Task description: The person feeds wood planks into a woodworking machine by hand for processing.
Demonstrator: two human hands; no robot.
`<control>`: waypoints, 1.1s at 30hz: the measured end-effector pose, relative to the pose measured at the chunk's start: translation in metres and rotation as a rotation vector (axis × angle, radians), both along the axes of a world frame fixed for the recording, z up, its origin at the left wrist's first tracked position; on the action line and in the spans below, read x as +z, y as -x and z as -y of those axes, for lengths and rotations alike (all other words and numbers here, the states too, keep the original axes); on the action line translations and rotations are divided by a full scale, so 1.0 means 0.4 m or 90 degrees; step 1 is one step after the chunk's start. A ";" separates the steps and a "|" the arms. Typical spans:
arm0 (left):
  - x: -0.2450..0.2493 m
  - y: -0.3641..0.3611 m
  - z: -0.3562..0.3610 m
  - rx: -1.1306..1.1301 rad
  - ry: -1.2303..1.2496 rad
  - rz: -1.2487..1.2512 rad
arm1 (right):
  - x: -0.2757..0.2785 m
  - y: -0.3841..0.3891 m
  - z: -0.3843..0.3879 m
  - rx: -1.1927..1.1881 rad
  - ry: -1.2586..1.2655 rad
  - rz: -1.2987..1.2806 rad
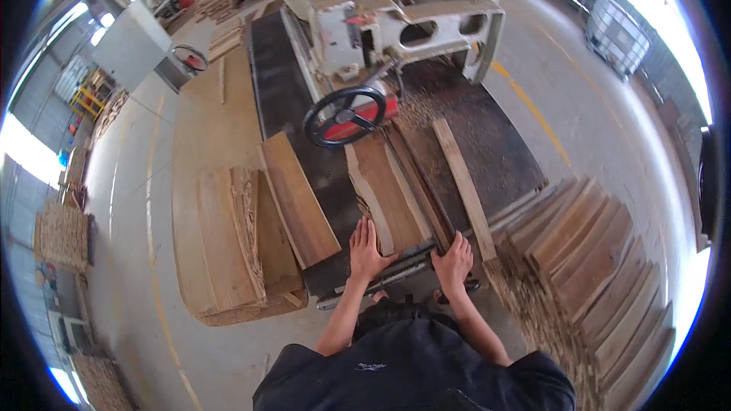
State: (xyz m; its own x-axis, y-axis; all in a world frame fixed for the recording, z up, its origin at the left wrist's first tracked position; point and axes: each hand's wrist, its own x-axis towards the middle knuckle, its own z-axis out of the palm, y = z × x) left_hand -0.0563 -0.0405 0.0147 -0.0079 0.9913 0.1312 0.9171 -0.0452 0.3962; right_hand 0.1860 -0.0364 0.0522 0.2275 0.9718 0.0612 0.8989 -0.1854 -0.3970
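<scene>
Uneven pushing could skew the board (pixel 386 194), flat on the counter (pixel 502 152) beside the rail (pixel 421 184) — the left hand's (pixel 367 256) fingers lie together, thumb apart, at its wavy edge, while the right hand's (pixel 454 262) bend near the rail's end, their hold unclear.

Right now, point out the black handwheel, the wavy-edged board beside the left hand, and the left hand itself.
Black handwheel (pixel 345 116): head view, on its hub.
Wavy-edged board (pixel 387 196): head view, middle of its upper face.
Left hand (pixel 367 256): head view, back of the hand.
</scene>
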 end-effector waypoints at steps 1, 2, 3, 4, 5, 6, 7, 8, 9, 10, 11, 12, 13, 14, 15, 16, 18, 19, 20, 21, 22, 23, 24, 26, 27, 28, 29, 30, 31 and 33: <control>0.001 -0.003 -0.002 0.018 -0.005 0.003 | 0.004 0.000 -0.002 0.010 -0.011 -0.006; 0.002 -0.003 -0.006 0.017 -0.004 -0.011 | 0.004 0.000 0.002 0.020 -0.020 -0.013; 0.000 -0.003 -0.004 -0.004 0.015 -0.014 | 0.003 -0.001 0.005 -0.001 -0.001 -0.016; -0.005 -0.002 -0.005 0.002 -0.009 -0.017 | 0.000 -0.001 0.003 0.006 -0.011 -0.016; -0.009 -0.003 -0.006 0.008 -0.035 -0.021 | -0.002 -0.003 0.002 0.014 -0.023 -0.017; -0.010 -0.003 -0.006 0.004 -0.054 -0.020 | 0.001 -0.004 0.001 -0.003 -0.013 -0.021; -0.013 -0.005 -0.007 -0.011 -0.045 -0.023 | 0.003 -0.006 0.001 0.007 -0.012 -0.027; -0.014 -0.006 -0.007 -0.004 -0.052 -0.021 | 0.007 -0.007 0.002 0.020 -0.012 -0.033; -0.015 -0.005 -0.008 0.005 -0.060 -0.019 | 0.006 -0.008 0.003 0.012 -0.007 -0.038; -0.016 -0.005 -0.011 0.000 -0.056 -0.023 | 0.006 -0.007 0.002 0.011 -0.013 -0.037; -0.016 -0.006 -0.012 0.003 -0.054 -0.027 | 0.007 -0.007 0.001 0.013 -0.019 -0.036; -0.017 -0.004 -0.010 0.007 -0.051 -0.031 | 0.009 -0.007 0.003 0.010 -0.015 -0.040; -0.016 -0.003 -0.007 0.004 -0.048 -0.033 | 0.016 -0.010 0.004 0.024 -0.023 -0.042; -0.015 -0.003 -0.006 0.001 -0.048 -0.027 | 0.019 -0.013 0.005 0.038 -0.033 -0.043; -0.012 -0.003 -0.010 -0.001 -0.052 -0.021 | 0.019 -0.017 0.014 0.038 -0.035 -0.044; -0.017 -0.001 -0.009 0.004 -0.062 -0.022 | 0.017 -0.021 0.022 0.050 -0.078 -0.071; -0.017 0.001 -0.009 0.006 -0.042 -0.017 | 0.013 -0.022 0.011 0.079 -0.146 -0.075; -0.010 0.002 -0.011 0.024 -0.064 -0.019 | 0.003 -0.020 0.010 0.097 -0.167 -0.077; -0.002 -0.001 -0.009 0.016 -0.049 -0.015 | -0.008 -0.019 0.010 0.080 -0.152 -0.058; 0.005 -0.002 -0.007 0.005 -0.031 -0.010 | -0.014 -0.016 0.009 0.060 -0.135 -0.038; 0.007 -0.002 -0.005 0.015 -0.046 -0.009 | -0.014 -0.013 0.008 0.070 -0.150 -0.037; 0.007 -0.004 -0.004 0.014 -0.045 -0.011 | -0.013 -0.014 0.010 0.069 -0.130 -0.030; 0.007 -0.006 -0.005 0.011 -0.040 -0.014 | -0.009 -0.016 0.011 0.065 -0.108 -0.023; 0.002 -0.006 -0.007 0.013 -0.043 -0.014 | -0.007 -0.013 0.011 0.057 -0.111 -0.036; 0.001 -0.005 -0.004 0.015 -0.038 -0.016 | -0.007 -0.010 0.013 0.047 -0.107 -0.052; -0.001 -0.005 -0.001 0.024 -0.042 -0.013 | -0.007 -0.010 0.014 0.057 -0.111 -0.049; -0.001 -0.003 0.000 0.017 -0.045 -0.016 | -0.006 -0.008 0.014 0.052 -0.108 -0.044; 0.004 -0.002 -0.002 0.011 -0.050 -0.019 | -0.007 -0.007 0.011 0.047 -0.106 -0.038; 0.009 -0.001 -0.003 0.021 -0.056 -0.016 | -0.008 -0.006 0.009 0.058 -0.112 -0.035; 0.015 0.001 0.000 0.017 -0.017 -0.020 | -0.009 -0.006 0.011 0.054 -0.103 -0.016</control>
State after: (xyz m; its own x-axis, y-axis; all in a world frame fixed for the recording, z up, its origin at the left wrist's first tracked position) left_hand -0.0566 -0.0405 0.0209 -0.0291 0.9870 0.1581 0.9299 -0.0313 0.3666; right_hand 0.1885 -0.0409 0.0485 0.1483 0.9657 0.2131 0.8980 -0.0412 -0.4380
